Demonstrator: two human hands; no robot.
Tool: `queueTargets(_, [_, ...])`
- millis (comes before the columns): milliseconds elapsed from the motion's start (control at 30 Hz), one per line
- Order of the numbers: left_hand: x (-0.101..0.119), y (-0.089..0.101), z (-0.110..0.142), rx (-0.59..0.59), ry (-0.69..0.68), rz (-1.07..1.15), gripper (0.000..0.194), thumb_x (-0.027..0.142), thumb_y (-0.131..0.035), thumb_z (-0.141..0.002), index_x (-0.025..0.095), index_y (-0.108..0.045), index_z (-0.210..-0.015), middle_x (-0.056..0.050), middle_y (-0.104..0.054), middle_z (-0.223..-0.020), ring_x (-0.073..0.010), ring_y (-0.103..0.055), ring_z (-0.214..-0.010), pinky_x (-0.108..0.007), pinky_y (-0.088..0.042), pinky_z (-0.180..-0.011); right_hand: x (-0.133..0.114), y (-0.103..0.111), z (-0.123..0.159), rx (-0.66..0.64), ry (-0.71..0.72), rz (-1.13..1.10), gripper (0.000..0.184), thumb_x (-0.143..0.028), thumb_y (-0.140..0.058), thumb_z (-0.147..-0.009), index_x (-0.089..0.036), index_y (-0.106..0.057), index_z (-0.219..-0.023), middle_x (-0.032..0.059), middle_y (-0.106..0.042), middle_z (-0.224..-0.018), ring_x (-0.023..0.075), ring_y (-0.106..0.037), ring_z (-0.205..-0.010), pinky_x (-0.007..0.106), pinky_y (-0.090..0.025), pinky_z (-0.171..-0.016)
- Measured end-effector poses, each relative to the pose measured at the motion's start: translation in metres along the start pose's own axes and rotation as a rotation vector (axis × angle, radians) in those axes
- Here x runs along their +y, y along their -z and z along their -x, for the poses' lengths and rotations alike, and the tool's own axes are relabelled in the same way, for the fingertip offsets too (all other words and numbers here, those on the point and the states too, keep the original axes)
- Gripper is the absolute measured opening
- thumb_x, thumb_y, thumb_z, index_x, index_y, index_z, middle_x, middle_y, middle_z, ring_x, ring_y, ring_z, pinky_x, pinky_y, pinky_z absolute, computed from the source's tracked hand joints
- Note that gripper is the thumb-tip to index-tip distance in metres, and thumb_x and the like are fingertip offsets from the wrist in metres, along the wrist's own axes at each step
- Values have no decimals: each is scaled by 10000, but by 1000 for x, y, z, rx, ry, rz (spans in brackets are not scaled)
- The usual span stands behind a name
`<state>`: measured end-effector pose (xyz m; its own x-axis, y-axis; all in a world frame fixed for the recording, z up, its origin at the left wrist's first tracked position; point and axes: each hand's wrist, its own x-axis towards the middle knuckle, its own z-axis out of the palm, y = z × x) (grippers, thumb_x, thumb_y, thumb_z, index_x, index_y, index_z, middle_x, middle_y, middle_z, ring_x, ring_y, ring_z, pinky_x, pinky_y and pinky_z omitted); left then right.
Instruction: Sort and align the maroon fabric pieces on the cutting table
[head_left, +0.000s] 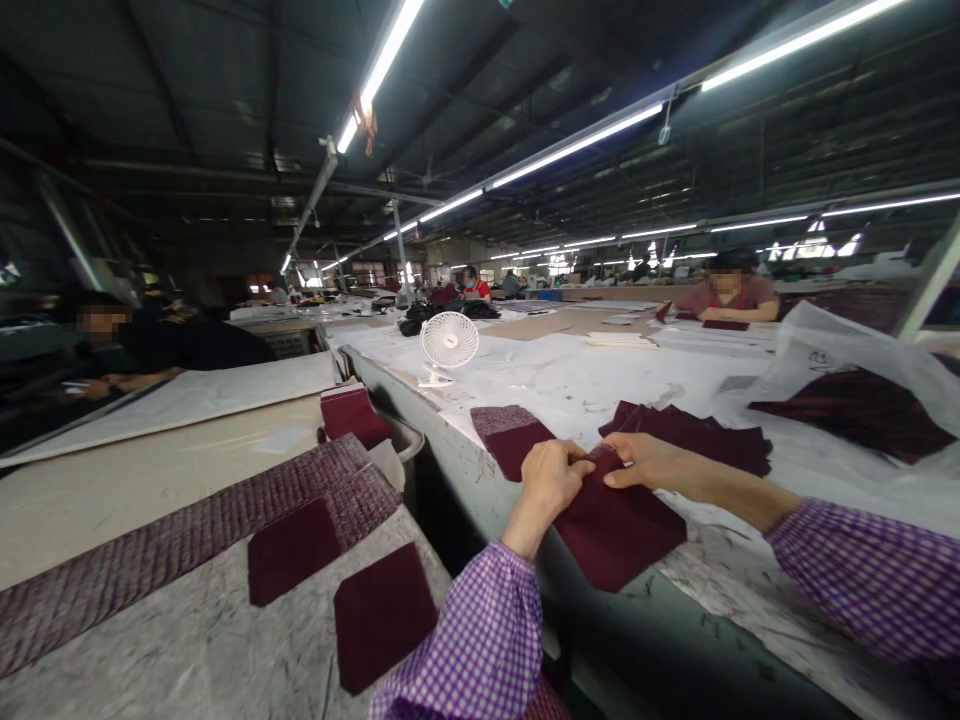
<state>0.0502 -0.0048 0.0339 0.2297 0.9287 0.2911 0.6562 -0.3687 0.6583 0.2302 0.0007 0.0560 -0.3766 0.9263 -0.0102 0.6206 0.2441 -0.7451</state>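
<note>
Between my two hands is a maroon fabric piece with cut corners, hanging partly over the edge of the white table. My left hand is closed, pinching its upper left edge. On the upper right edge, my right hand pinches the same piece between thumb and fingers. Just left of my hands lies another maroon piece with a speckled greyish end. Behind my right hand a fanned stack of maroon pieces rests on the table.
A small white fan stands farther back. At the right sits a clear plastic bag over dark maroon fabric. The left table holds a long speckled strip and two maroon panels. A gap separates the tables. Co-workers sit left and right.
</note>
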Motion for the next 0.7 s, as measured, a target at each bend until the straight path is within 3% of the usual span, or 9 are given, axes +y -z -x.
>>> queueTargets(133, [-1, -24, -8, 13, -139, -209, 204, 228, -563, -854, 268, -738, -950, -42, -686, -976, -217, -601, -976, -286, -468, -833, 19, 16, -5, 73, 9, 401, 227, -292, -594, -707, -174, -605, -901, 12, -632, -646, 187, -589, -585, 294, -440, -546])
queueTargets(233, [-4, -29, -9, -17, -217, -310, 262, 217, -502, -887, 266, -725, -1015, -61, -649, -987, -220, -573, -987, -295, -468, -839, 25, 27, -5, 126, 170, 578, 218, -306, -486, -808, -176, -636, -897, 51, -670, -710, 210, -616, -663, 315, -455, -625])
queueTargets(400, [-4, -27, -8, -39, -268, -374, 292, 198, -462, -898, 252, -718, -1026, -67, -631, -986, -226, -568, -970, -314, -468, -838, 28, 27, -7, 108, 429, 683, 314, -309, -392, -901, -154, -664, -920, 105, -669, -898, 222, -616, -823, 330, -460, -749])
queueTargets(700, [-3, -25, -12, -86, -258, -409, 280, 210, -470, -898, 234, -707, -1047, -73, -619, -1019, -225, -568, -1002, -305, -465, -858, 27, 25, -12, 42, 469, 747, 306, -294, -397, -921, -165, -675, -929, 98, -648, -896, 216, -606, -833, 329, -457, -787])
